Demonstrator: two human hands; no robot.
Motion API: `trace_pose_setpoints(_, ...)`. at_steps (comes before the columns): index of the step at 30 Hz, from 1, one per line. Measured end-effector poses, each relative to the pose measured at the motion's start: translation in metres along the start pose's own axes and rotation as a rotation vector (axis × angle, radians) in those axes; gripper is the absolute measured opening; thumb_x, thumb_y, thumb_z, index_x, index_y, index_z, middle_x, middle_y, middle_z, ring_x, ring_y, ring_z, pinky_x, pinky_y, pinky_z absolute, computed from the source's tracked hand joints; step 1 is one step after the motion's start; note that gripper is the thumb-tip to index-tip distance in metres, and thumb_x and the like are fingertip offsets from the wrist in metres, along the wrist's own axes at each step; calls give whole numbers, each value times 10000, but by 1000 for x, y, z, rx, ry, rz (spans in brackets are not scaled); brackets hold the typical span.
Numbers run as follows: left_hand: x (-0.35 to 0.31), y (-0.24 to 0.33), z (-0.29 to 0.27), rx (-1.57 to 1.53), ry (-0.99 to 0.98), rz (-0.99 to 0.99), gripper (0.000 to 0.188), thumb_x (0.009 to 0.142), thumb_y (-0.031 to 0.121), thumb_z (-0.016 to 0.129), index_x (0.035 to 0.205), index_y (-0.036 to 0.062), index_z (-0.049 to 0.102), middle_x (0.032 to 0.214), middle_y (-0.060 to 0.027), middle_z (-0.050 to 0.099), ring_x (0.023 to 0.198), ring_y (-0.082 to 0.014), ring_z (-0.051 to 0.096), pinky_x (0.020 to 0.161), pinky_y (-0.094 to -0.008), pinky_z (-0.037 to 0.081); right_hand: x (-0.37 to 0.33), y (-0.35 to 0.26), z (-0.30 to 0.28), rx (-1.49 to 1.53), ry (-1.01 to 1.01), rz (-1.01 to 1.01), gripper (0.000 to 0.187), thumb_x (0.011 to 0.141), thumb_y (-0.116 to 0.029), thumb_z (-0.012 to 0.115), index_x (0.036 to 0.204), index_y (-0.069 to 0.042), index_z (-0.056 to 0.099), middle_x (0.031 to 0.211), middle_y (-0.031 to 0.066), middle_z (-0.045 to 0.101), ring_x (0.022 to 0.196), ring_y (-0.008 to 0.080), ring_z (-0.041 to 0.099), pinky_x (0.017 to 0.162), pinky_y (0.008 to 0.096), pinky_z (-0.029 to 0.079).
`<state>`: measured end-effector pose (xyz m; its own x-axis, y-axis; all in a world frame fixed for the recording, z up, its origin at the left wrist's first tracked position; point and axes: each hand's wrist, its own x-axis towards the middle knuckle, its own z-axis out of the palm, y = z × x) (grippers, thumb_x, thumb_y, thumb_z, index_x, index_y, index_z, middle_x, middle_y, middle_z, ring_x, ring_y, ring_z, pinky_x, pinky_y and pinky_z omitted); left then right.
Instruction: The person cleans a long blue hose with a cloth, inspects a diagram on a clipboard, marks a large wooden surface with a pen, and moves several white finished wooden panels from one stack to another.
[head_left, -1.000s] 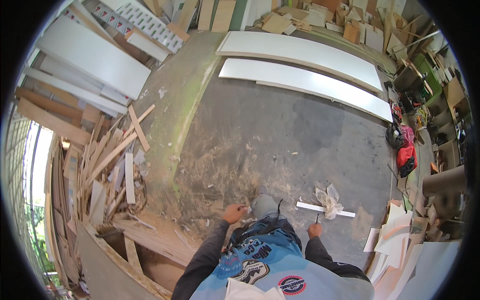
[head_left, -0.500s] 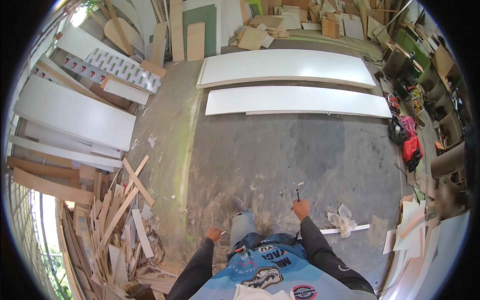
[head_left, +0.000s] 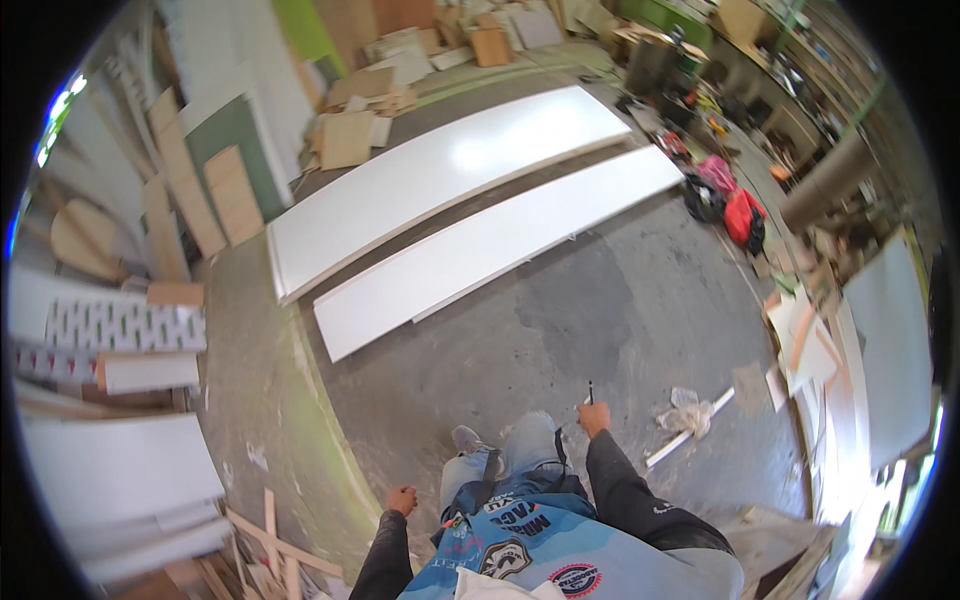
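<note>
My right hand [head_left: 594, 418] is closed around a slim dark pen-like stick [head_left: 590, 390], which points up and away from me. Its kind is too small to tell. My left hand [head_left: 401, 499] hangs low by my left leg with the fingers curled; what they hold, if anything, does not show. Ahead of me a long white panel [head_left: 490, 245] lies slanting on the floor, apart from both hands. Behind it lies a second, wider white panel [head_left: 430, 180], roughly alongside.
A white strip [head_left: 664, 452] with crumpled clear plastic [head_left: 686, 411] lies to my right. Red and black bags [head_left: 741, 217] sit at the right. Boards [head_left: 120, 455] and wood offcuts [head_left: 285, 548] crowd the left; more offcuts [head_left: 345, 138] are piled at the back.
My view has swung to the right, so the panels now slant across it. My legs have shifted as in a step. The small white thing at my left hand no longer shows.
</note>
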<state>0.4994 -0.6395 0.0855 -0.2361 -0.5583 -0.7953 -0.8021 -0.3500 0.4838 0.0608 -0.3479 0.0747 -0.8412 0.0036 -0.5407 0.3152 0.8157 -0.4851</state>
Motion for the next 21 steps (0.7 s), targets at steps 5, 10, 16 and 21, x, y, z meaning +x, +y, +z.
trace_pose_setpoints(5,71,128,-53,131,-43,117,291,818,167,585,993,-62,624,740,-104,630,611,-172,614,562,-296,512,-2,-89,48,106,142,71,358,692,-265,605,791,77,644,768,256,640,817,395,632,730,436,488)
trace_pose_setpoints(10,126,206,-64,178,-106,191,309,822,208,605,1003,-41,631,778,-109,646,684,-172,635,610,-298,514,44,-154,133,174,201,272,369,717,-292,631,814,63,655,804,270,634,837,423,616,735,448,477)
trace_pose_setpoints(16,202,240,-70,543,-92,220,313,786,234,622,991,-1,643,833,-181,653,782,-274,638,736,-373,497,144,-213,214,114,66,353,393,747,-321,651,845,59,649,842,263,637,864,416,615,729,442,478)
trace_pose_setpoints(21,258,252,-80,801,82,-84,438,767,303,616,1126,55,575,1104,-218,523,1023,-373,506,895,-429,412,232,-262,271,239,1,410,289,696,-284,614,742,-6,674,728,209,646,777,362,641,686,412,487)
